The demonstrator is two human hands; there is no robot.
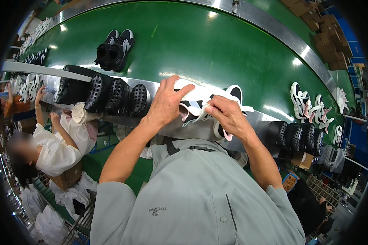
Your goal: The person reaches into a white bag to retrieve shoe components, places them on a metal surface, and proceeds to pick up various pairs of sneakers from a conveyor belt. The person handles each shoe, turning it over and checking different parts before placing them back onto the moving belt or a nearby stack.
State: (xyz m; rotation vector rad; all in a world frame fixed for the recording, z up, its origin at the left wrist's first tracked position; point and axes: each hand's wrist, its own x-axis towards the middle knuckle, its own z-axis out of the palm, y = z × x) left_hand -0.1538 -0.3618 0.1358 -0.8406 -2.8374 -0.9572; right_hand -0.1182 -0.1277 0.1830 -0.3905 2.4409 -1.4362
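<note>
"Where's the shoe (200,93)?"
"Over the bench's (208,53) near edge. The left hand (166,100) grips it, thumb spread from the fingers; the right hand (228,114) pinches a pale strip (199,117), fingers pressed together."
"Any advice?"
"Brace the shoe with the left, I'd say, and tug the strip gently and evenly, so nothing creases or twists."

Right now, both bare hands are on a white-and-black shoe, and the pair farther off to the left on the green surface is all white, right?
Not quite: that pair of shoes on the green surface is mainly black with pale trim, not all white, as the head view shows. The left hand and right hand are on the white-and-black shoe.
</note>
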